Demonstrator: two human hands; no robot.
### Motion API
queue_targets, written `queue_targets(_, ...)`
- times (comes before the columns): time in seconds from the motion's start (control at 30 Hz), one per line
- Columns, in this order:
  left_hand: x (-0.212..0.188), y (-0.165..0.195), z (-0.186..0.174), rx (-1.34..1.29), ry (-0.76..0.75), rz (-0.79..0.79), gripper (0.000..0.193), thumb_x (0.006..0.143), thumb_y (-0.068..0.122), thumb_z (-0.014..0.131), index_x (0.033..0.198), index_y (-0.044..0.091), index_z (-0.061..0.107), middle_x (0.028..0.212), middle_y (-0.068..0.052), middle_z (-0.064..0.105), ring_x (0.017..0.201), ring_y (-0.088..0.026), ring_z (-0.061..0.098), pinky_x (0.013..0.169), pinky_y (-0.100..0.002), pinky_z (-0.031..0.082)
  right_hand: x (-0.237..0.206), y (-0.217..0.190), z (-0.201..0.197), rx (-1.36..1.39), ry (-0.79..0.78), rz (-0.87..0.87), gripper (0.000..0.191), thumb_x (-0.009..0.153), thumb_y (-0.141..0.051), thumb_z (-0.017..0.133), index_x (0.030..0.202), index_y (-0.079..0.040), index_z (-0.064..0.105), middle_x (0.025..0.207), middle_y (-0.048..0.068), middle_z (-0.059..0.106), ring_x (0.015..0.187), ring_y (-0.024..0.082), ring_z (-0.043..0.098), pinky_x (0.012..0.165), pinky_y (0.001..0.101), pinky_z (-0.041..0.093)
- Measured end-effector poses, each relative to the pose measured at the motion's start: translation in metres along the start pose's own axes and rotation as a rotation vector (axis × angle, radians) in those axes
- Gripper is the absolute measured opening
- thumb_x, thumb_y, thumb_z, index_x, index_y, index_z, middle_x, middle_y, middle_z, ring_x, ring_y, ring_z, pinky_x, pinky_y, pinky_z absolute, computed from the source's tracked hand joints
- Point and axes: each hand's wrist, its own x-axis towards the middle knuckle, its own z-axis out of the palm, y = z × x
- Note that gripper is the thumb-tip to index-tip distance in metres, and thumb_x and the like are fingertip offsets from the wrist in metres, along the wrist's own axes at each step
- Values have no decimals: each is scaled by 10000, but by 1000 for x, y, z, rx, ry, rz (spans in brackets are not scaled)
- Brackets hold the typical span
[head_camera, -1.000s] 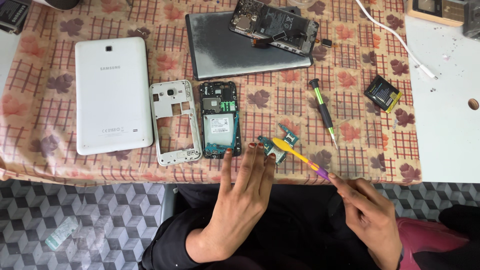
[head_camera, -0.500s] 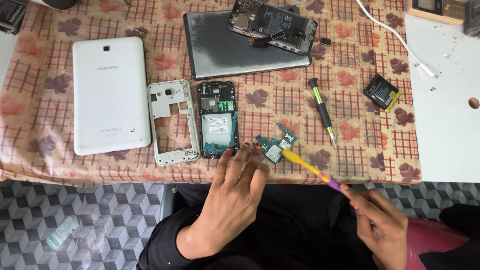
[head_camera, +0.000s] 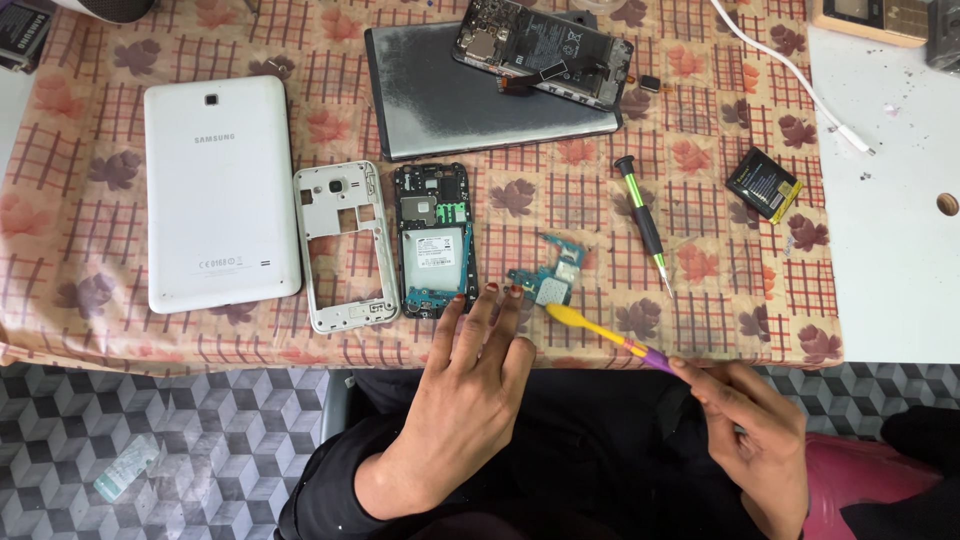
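Left hand (head_camera: 470, 390) flat, fingers (head_camera: 478, 310) spread loosely, tips just short of the small circuit board (head_camera: 548, 280) and the opened phone (head_camera: 434, 240). Right hand (head_camera: 755, 440) pinches a yellow brush (head_camera: 600, 332); its head touches the board's near edge.

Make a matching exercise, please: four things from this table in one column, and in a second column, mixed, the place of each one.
Things:
1. white tablet
2. green screwdriver
3. small circuit board
4. yellow brush

Places:
A. held in the right hand
B. at the fingertips of the left hand
C. far left on the cloth, back side up
D. lying alone, right of the circuit board

Pairs: 1-C, 2-D, 3-B, 4-A
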Motion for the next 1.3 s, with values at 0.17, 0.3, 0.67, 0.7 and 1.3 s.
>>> queue_targets(0.17,0,0,-1,19,2,-7,230,856,51,569,1081,3,552,1434,-243,564,1377,-381,470,1159,-543,379,8,-3,4,-2,-22,68,441,867,137,653,1247,-79,717,832,43,649,664,81,604,556,212,465)
queue_targets(0.3,2,1,-1,37,-26,-7,436,828,71,580,1256,-7,551,1400,-214,555,1338,-373,493,1148,-545,378,13,-3,13,-90,-53,29,426,872,146,656,1215,-93,741,809,43,661,626,74,610,514,223,456)
queue_targets(0.67,4,-1,2,74,23,-24,490,988,322,623,1381,42,539,1373,-151,567,1336,-305,542,1181,-514,377,6,-4,-3,-93,-8,96,478,861,150,663,1267,-98,714,850,47,658,699,90,623,589,215,510)
queue_targets(0.7,5,1,3,54,30,-36,586,959,419,616,1408,50,536,1362,-150,566,1327,-312,537,1172,-522,374,6,-6,-3,-75,-20,86,481,856,147,669,1268,-97,709,859,48,666,712,90,631,598,211,519)
queue_targets(1.3,7,11,15,140,70,-89,742,910,632,640,1410,85,606,1381,-120,584,1414,-304,451,1176,-557,345,39,-33,5,-273,-153,8,540,794,127,684,1274,-115,735,803,70,554,554,158,495,508,346,428)
